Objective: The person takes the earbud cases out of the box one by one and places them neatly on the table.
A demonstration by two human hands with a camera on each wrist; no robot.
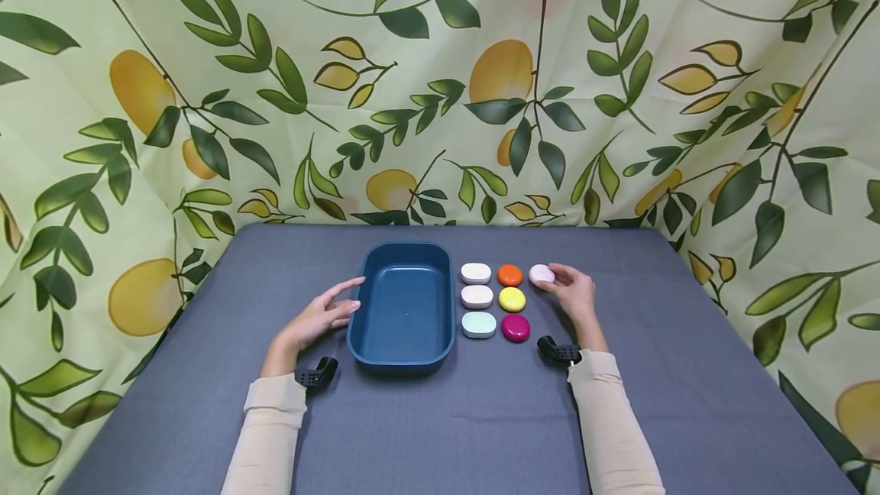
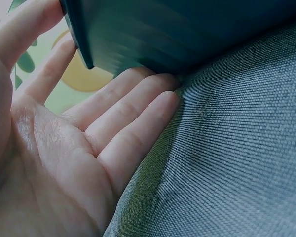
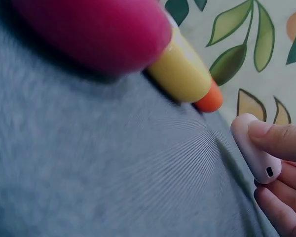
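My right hand (image 1: 574, 298) pinches a pale pink rounded case (image 1: 541, 274) between thumb and fingers. In the right wrist view, this case (image 3: 256, 149) is tilted and has a small dark slot at one end. My left hand (image 1: 318, 321) is at the left side of a deep blue bin (image 1: 406, 364), its fingers extended and loosely spread. In the left wrist view, the upper fingertips touch the bin's rim (image 2: 78, 37), while the lower fingers lie by its base. Left of my right hand are an orange disc (image 1: 510, 275), a yellow disc (image 1: 512, 299) and a magenta disc (image 1: 516, 328).
Between the bin and the discs stand a white oval piece (image 1: 476, 273), a pinkish-white oval piece (image 1: 477, 296) and a mint oval piece (image 1: 478, 325). A grey cloth (image 1: 440, 434) covers the table. Behind hangs a leaf-patterned curtain (image 1: 440, 121).
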